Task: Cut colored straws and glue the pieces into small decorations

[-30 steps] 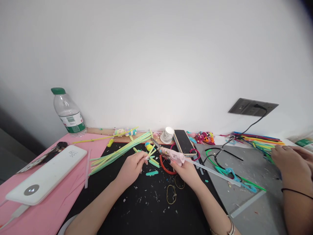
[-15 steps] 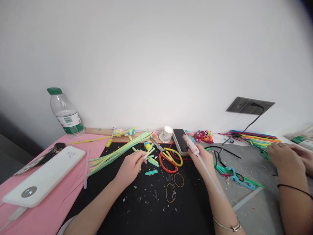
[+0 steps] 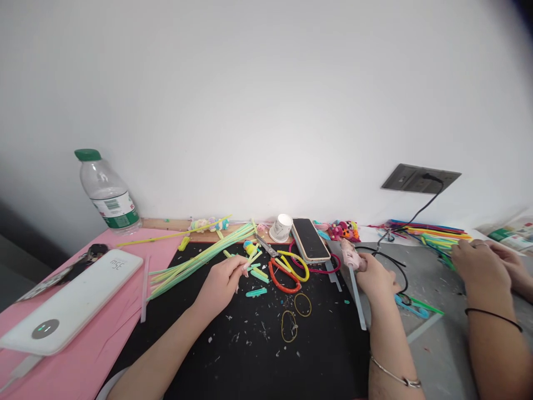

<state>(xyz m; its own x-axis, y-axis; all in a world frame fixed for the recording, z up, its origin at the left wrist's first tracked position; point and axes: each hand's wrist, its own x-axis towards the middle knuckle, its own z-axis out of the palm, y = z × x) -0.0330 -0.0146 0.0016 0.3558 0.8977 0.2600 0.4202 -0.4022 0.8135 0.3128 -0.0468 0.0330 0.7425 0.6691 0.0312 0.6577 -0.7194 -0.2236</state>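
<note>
My left hand (image 3: 225, 279) is closed in a pinch on a short, pale yellow pipe cleaner piece (image 3: 251, 259). More cut green and yellow pieces (image 3: 259, 275) lie just past its fingertips. On the right, my right hand (image 3: 377, 279) grips a small pink glue gun (image 3: 350, 256), and a translucent glue stick (image 3: 357, 300) juts from its rear toward me. Part of the gun is hidden by my fingers. Between the hands lie scissors (image 3: 286, 272) with orange and yellow handles. Left of them stretches a bundle of green and yellow pipe cleaners (image 3: 200, 261).
A phone (image 3: 310, 240) and a paper cup (image 3: 281, 228) sit near the wall. At left are a bottle (image 3: 110, 194) and a white power bank (image 3: 75, 300). Black cable (image 3: 385, 253) runs to the wall socket (image 3: 420, 179). Another person's hands (image 3: 485, 264) work at far right.
My right hand has moved right, away from the phone, carrying the glue gun; its glue stick now points more steeply toward me. My left hand keeps its pinch in nearly the same place.
</note>
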